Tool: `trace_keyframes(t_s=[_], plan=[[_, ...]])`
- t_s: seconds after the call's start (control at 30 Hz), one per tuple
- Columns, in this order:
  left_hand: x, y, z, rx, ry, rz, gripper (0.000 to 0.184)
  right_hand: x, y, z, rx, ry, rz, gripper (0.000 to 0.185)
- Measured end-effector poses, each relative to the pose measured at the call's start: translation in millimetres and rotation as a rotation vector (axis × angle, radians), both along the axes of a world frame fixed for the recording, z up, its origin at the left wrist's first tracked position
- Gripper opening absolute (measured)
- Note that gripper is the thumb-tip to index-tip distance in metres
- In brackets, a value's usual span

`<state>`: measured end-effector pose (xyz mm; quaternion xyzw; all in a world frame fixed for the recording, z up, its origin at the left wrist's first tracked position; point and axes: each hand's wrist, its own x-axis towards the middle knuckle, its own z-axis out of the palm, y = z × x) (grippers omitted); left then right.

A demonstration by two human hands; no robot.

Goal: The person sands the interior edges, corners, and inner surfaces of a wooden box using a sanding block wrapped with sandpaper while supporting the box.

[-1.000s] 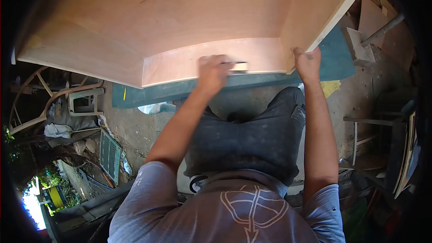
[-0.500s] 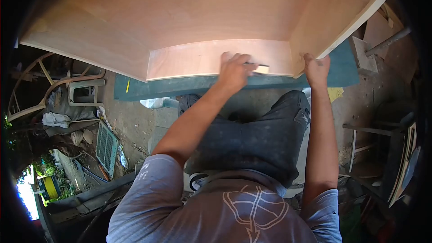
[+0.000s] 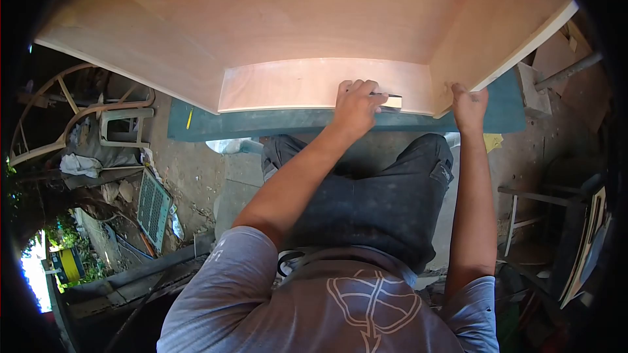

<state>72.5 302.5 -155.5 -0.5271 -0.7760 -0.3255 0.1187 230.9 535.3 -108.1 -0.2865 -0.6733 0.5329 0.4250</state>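
My left hand [image 3: 356, 108] is closed on a small block [image 3: 392, 101] with a pale face and dark edges. The block lies against the narrow front board [image 3: 281, 88] of a large open wooden box [image 3: 327, 19], near its lower edge. My right hand [image 3: 471, 104] grips the lower end of the box's right side panel [image 3: 500, 42], its fingers partly hidden by the wood. Under the box is a blue-green surface [image 3: 261, 124], with a yellow pencil-like stick [image 3: 190, 117] at its left end.
At the left are a curved wooden frame [image 3: 72, 117], a pale stool [image 3: 124, 115] and a green slatted panel [image 3: 152, 211]. A dark chair-like frame [image 3: 543, 216] stands at the right. A metal pipe [image 3: 569, 70] and wood scraps are at the upper right. My knees are below the box.
My left hand has moved right along the front board with the block. The box and my right hand appear shifted slightly right and down in view; the right hand still grips the panel.
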Motion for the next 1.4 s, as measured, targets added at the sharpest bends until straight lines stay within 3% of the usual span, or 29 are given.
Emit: trace_keyframes(t_s=[0.07, 0.23, 0.33, 0.37, 0.4, 0.47, 0.57, 0.67, 0.8, 0.87, 0.97, 1.07, 1.17, 1.27, 1.4], plan=[[-9.5, -9.7, 15.0, -0.132, 0.047, -0.107, 0.03, -1.1, -0.8, 1.1, 0.026, 0.038, 0.004, 0.025], [-124.0, -163.9, 23.7, -0.124, 0.042, 0.212, 0.022, 0.0, -5.8, 2.0, 0.008, 0.025, 0.011, 0.024], [-118.6, -153.6, 29.6, -0.046, 0.045, 0.214, 0.023, -3.2, -10.5, 4.7, 0.061, -0.017, -0.045, 0.022], [-102.6, -121.9, 19.5, -0.023, 0.032, 0.206, 0.024, -3.3, -10.7, 5.1, 0.065, -0.019, -0.047, 0.022], [-81.0, -76.9, 16.2, 0.033, 0.064, 0.033, 0.028, -3.1, -9.8, 5.2, 0.055, -0.024, -0.035, 0.022], [-24.9, 14.4, -5.7, 0.091, 0.094, 0.04, 0.022, 0.5, -10.7, 5.1, 0.059, -0.043, -0.027, 0.022], [24.5, 98.4, 4.5, -0.219, -0.079, -0.007, 0.025, 3.4, -7.3, 4.2, 0.067, 0.037, -0.04, 0.023], [-3.7, 79.2, 7.9, -0.297, 0.005, -0.04, 0.026, 2.2, -6.3, 0.1, -0.015, 0.001, 0.0, 0.025], [-111.1, -34.1, -12.1, -0.199, 0.064, 0.235, 0.024, 3.5, -11.8, -0.8, -0.018, -0.003, -0.003, 0.031], [-138.7, -69.4, -9.0, -0.162, 0.09, 0.258, 0.03, 0.5, -10.6, -3.8, -0.012, -0.039, -0.011, 0.034], [-123.1, -36.0, -8.4, -0.103, 0.127, 0.164, 0.031, -3.9, -14.1, 5.5, 0.006, -0.021, -0.025, 0.022], [-63.9, 57.7, -15.3, -0.072, 0.15, 0.083, 0.023, 0.1, -8.2, 0.8, 0.002, -0.082, 0.006, 0.035], [-13.3, 132.9, -19.7, -0.068, 0.169, 0.005, 0.03, -0.1, -2.2, -5.0, 0.04, -0.056, 0.009, 0.033], [-11.9, 133.1, -18.0, -0.076, 0.094, -0.006, 0.03, 0.6, -2.3, -2.2, -0.015, -0.025, 0.042, 0.031], [-90.8, 39.7, -21.2, -0.096, 0.198, 0.176, 0.028, 0.5, -5.7, 0.9, -0.11, -0.015, 0.035, 0.029]])
